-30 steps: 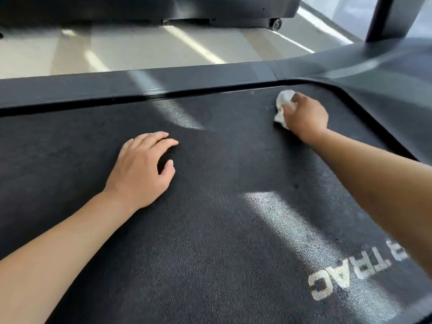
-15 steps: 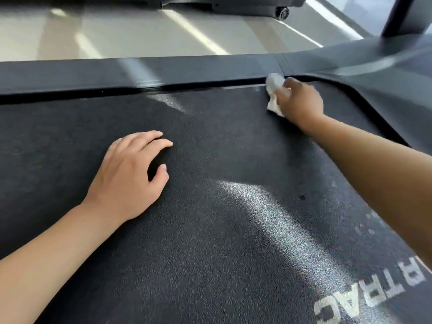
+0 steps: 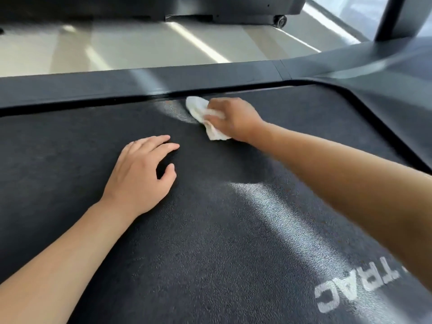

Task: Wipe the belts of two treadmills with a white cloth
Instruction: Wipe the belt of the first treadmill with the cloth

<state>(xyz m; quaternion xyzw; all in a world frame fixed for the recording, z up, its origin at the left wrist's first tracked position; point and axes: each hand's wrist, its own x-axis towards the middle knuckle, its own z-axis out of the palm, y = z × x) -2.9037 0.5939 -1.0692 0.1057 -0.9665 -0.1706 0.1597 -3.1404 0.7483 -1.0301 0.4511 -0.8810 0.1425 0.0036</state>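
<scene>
While the right hand (image 3: 233, 119) grips a crumpled white cloth (image 3: 205, 118), fingers curled around it, the cloth lies pressed on the treadmill belt (image 3: 210, 230) at about 12 o'clock from frame centre, close to the belt's far edge.

Item: left hand (image 3: 140, 176), at 9 o'clock from centre, palm down on the belt, fingers straight and together, thumb held a little apart; it holds nothing. It sits near the cloth, at the cloth's 7 o'clock, not touching it.

Item: belt, black, pebbled texture, with streaks of light and white lettering (image 3: 355, 288) at 4 o'clock, part cut off by the frame edge.

Item: side rail (image 3: 117, 87), dark grey, running along the belt's far edge at 11 to 1 o'clock.

Item: pale floor (image 3: 140, 50) beyond the rail.

Item: second treadmill (image 3: 210, 8) at 12 o'clock, top of frame, one small wheel (image 3: 280, 20) showing.
</scene>
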